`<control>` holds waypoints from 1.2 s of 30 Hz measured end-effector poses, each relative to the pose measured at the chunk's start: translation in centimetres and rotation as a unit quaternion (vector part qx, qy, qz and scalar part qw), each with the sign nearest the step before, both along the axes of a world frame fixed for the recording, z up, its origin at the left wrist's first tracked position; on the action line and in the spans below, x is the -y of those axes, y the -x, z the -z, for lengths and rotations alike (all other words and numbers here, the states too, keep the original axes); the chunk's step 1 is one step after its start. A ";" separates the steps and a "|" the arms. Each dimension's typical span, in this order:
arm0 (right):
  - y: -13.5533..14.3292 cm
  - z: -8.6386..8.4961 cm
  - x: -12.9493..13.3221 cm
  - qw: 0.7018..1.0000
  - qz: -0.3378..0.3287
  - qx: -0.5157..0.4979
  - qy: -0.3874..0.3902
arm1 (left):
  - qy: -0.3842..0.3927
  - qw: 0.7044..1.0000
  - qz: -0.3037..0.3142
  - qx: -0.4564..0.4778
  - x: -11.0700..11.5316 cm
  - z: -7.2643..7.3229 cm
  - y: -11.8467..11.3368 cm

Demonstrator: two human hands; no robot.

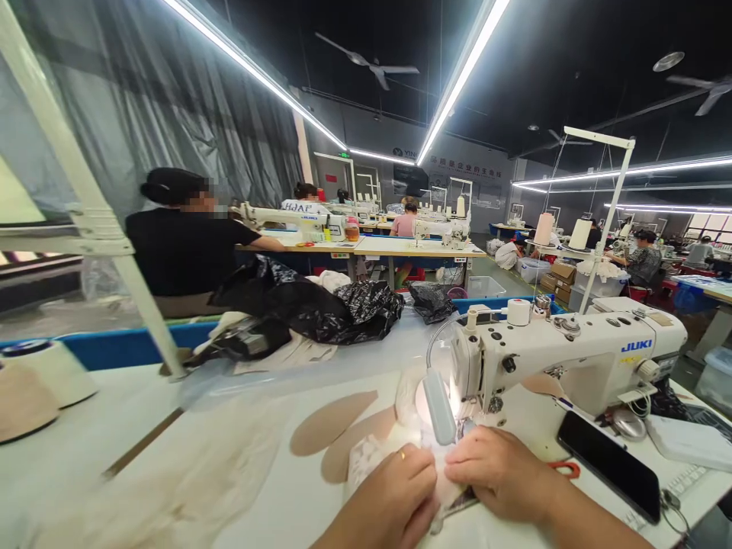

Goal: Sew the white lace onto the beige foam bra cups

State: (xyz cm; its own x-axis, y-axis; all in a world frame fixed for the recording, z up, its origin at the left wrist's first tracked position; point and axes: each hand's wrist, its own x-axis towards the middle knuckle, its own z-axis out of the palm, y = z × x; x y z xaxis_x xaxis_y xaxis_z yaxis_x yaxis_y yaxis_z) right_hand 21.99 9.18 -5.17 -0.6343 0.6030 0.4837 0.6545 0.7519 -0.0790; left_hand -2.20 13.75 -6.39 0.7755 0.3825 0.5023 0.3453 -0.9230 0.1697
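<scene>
White cloth, the piece being handled, lies on the desk under the lamp of the sewing machine. The left hand rests on it with fingers close together; the right hand has its fingertips on it, just beside the left. Whether either grip pinches or only presses, I cannot tell.

Clear plastic at the near left has pale pieces under or in it, which I cannot tell. Black bags slump over the far side, their contents hidden. At far right, a tub holds heaped white cloth, beside stacked cartons.

Along the far edge runs a blue trough. The right edge slants away past a phone and keys, with red-handled scissors between phone and right hand. Tan pieces lie left of the lamp; bare white desk shows between them and the plastic.
</scene>
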 end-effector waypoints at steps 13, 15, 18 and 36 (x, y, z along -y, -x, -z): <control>-1.6 -1.0 2.0 0.996 0.017 0.043 0.080 | 0.023 0.999 0.014 -0.037 1.4 -2.4 -0.6; -1.6 -1.6 2.3 0.995 0.004 0.037 0.097 | 0.017 0.999 0.014 -0.029 1.5 -2.6 -0.7; -1.4 -2.3 2.5 0.994 -0.010 0.025 0.106 | -0.006 1.000 0.008 -0.010 1.7 -2.8 -0.8; -1.5 -2.4 2.8 0.992 -0.045 0.020 0.117 | -0.013 0.999 0.041 -0.007 2.1 -2.9 -1.0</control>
State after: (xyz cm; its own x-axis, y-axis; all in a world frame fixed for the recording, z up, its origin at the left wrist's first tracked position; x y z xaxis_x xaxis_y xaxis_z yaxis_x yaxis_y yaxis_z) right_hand 23.47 6.36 -2.77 -0.7070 0.6357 0.3099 0.5912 0.7717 -0.2343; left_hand -1.23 11.66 -3.49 0.8109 0.3045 0.4997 0.2704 -0.9523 0.1415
